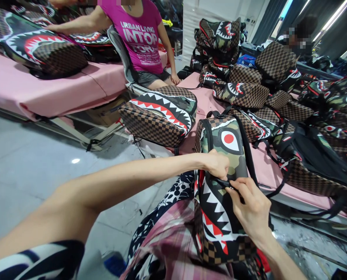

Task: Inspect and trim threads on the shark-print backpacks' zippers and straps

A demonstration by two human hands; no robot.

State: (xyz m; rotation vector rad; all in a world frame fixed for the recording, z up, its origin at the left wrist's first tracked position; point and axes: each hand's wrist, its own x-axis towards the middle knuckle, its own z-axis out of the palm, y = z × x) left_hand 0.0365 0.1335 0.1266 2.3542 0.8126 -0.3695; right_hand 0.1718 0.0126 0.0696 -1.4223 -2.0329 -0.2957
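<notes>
A backpack (232, 161) with camouflage, brown check and a printed shark eye and teeth rests partly on my lap, against the pink table edge. My left hand (218, 165) is closed on its front, gripping the black zipper edge (220, 181) just above the teeth print. My right hand (251, 204) pinches the same black edge from the other side, thumb and forefinger together near a small shiny bit. The fingers partly hide what they pinch. Left of it lies another shark backpack (162, 116) on its side.
Many similar backpacks (240, 93) pile up on the pink table (201, 101) ahead and to the right. A person in a magenta shirt (138, 35) sits at another pink table (103, 79) with an arm over a backpack (45, 50). Black straps (281, 182) hang over the table edge.
</notes>
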